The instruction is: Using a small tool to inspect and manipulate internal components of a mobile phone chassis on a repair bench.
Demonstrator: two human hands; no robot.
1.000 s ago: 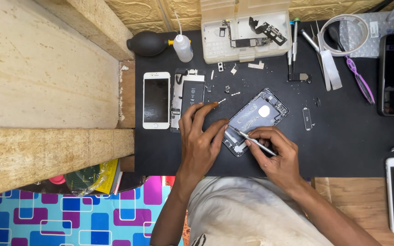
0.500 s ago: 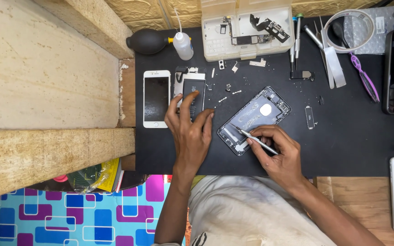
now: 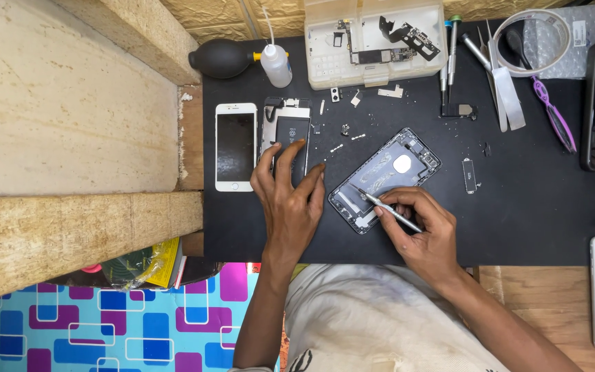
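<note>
your right hand [image 3: 427,234] pinches a pair of metal tweezers [image 3: 385,205] between thumb and first fingers, tips down inside the near-left end of the opened phone housing [image 3: 385,176]. the housing lies tilted on the black mat [image 3: 531,207], near its middle, inner side up, with a pale round patch showing in it.

your left hand [image 3: 290,200] lies flat on the mat just left of the housing, fingers spread and holding nothing; the fingertips rest on the dark display assembly [image 3: 290,134]. a white phone [image 3: 235,146] lies face up beside that, further left.

small screws and brackets [image 3: 344,141] lie loose on the mat between the display assembly and the housing, close to your left fingertips.

notes on the step in hand, as judgement:
- the housing is not braced. bring the left hand onto its edge so it does not swivel under the tweezers.
- keep the tweezer tips low and the pull gentle; what they grip is too small to tell.
- mind the loose screws when you shift the left hand. a sweep of the palm would scatter them.
- the clear parts tray [image 3: 374,41] at the far edge is a safer place for anything lifted out.
</note>
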